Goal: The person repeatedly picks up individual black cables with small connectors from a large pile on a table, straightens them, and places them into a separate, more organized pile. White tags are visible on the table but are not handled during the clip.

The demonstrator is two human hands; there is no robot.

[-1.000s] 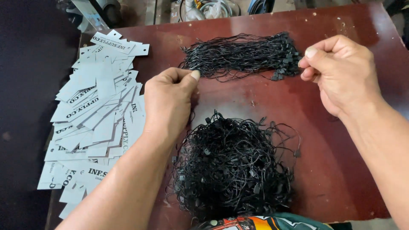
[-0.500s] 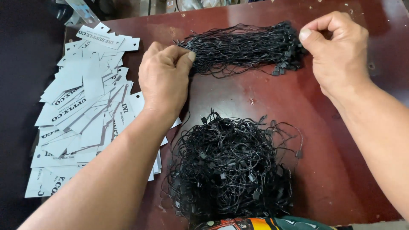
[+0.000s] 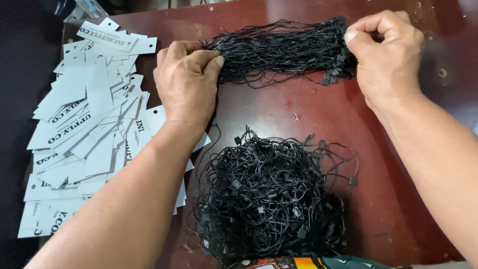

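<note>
A straightened bundle of black tag strings (image 3: 284,50) lies across the far part of the dark red table (image 3: 408,164). My left hand (image 3: 186,79) pinches the bundle's left end between thumb and fingers. My right hand (image 3: 386,52) grips its right end, where the small black plastic locks gather. Nearer to me sits a loose tangled heap of black strings (image 3: 271,197), touched by neither hand.
A spread pile of white printed paper tags (image 3: 84,124) with punched holes covers the table's left side, partly under my left forearm. A colourful object (image 3: 298,262) shows at the bottom edge. The floor to the left is dark.
Both hands have closed onto the ends of the straight bundle; the right hand moved in from the right to grip the lock end. The view shifted slightly downward.
</note>
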